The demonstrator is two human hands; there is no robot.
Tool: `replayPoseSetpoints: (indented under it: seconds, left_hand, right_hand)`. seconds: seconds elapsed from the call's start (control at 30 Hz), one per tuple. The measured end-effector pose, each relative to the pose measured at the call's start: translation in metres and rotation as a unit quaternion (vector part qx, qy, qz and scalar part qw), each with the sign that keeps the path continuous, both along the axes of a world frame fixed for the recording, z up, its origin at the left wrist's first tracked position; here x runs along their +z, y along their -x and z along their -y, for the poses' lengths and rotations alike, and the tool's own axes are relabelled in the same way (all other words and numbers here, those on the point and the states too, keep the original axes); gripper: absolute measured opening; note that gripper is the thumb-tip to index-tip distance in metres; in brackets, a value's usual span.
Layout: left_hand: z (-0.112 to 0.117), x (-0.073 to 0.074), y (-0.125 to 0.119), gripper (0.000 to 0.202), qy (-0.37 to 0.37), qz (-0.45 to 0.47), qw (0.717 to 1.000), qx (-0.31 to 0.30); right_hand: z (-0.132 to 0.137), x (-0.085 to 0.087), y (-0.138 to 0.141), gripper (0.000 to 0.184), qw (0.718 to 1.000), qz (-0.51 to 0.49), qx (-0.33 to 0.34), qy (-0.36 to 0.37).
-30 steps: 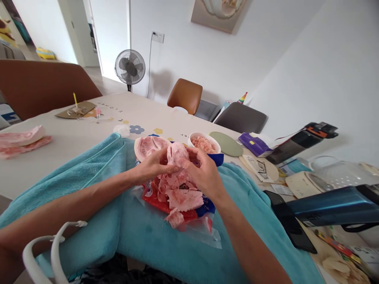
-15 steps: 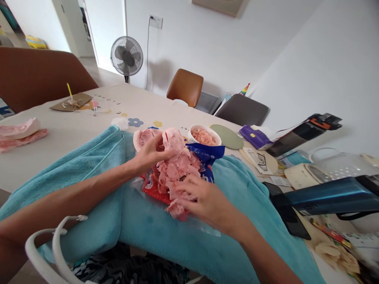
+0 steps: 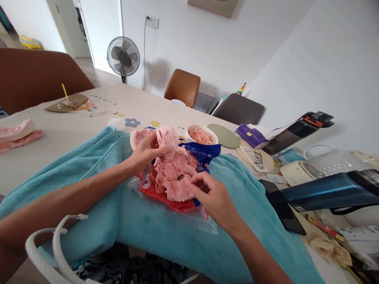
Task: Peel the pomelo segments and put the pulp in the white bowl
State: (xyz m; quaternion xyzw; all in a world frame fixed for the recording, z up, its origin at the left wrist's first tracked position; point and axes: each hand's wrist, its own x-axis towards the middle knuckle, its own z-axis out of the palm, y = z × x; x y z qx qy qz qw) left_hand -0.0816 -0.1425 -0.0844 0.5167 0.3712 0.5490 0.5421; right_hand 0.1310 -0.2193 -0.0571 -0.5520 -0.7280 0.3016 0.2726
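Observation:
My left hand (image 3: 148, 150) grips a pink piece of pomelo (image 3: 167, 140), thumb and fingers wrapped round it. Below it lies a heap of torn pink pomelo skins (image 3: 170, 171) on a red and blue plastic bag (image 3: 174, 204). My right hand (image 3: 214, 201) pinches the edge of a pale pink pomelo skin (image 3: 179, 190) at the heap's near right side. Behind the left fingers, a thick pomelo rind (image 3: 139, 136) shows in part. A white bowl (image 3: 189, 139) of pink pulp (image 3: 201, 136) stands just beyond the bag.
A teal blanket (image 3: 148, 232) lies under the bag and over the table edge. More rind (image 3: 20, 130) is at far left. To the right are a green mat (image 3: 225, 135), glasses (image 3: 258, 159), a phone (image 3: 286, 213), a blue bottle (image 3: 325, 191) and a dark bottle (image 3: 284, 136).
My right hand has gone from spread fingers over the heap to a pinch on a skin, slightly to the right. That skin now lies flatter on the heap. My left hand keeps its hold.

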Motion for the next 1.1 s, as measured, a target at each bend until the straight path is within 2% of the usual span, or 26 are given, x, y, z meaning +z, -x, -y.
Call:
replayPoseSetpoints:
  seconds: [0.07,0.17,0.3,0.4,0.53,0.7,0.87,1.1]
  left_hand:
    - [0.0,0.001,0.0,0.034,0.007,0.008,1.0,0.003]
    - [0.0,0.005,0.0,0.032,0.03,0.037,0.999,0.016]
    - [0.002,0.011,0.0,0.037,0.034,0.057,0.996,0.051]
    - [0.003,0.013,-0.001,0.038,0.03,0.051,0.996,0.072]
    - [0.006,0.013,-0.001,0.036,0.027,0.046,0.995,0.079]
    - [0.005,0.012,0.0,0.038,0.027,0.053,0.994,0.086]
    - [0.004,0.011,0.001,0.035,0.026,0.054,0.995,0.086]
    - [0.003,0.011,0.002,0.035,0.029,0.063,0.993,0.095]
  right_hand:
    - [-0.011,-0.002,0.0,0.01,0.998,-0.02,-0.06,-0.014]
    - [-0.024,-0.015,0.003,0.012,0.996,0.009,-0.08,-0.05]
    - [-0.027,-0.032,0.009,0.016,0.972,0.182,-0.077,-0.123]
    - [-0.025,-0.029,0.01,0.02,0.95,0.266,-0.067,-0.151]
    - [-0.028,-0.013,0.007,0.026,0.951,0.238,-0.097,-0.17]
    - [-0.043,0.0,0.006,0.024,0.964,0.236,-0.029,-0.118]
    - [-0.058,0.005,0.007,0.025,0.965,0.259,-0.016,-0.024]
    - [-0.056,0.009,-0.001,0.014,0.957,0.287,0.039,0.031]
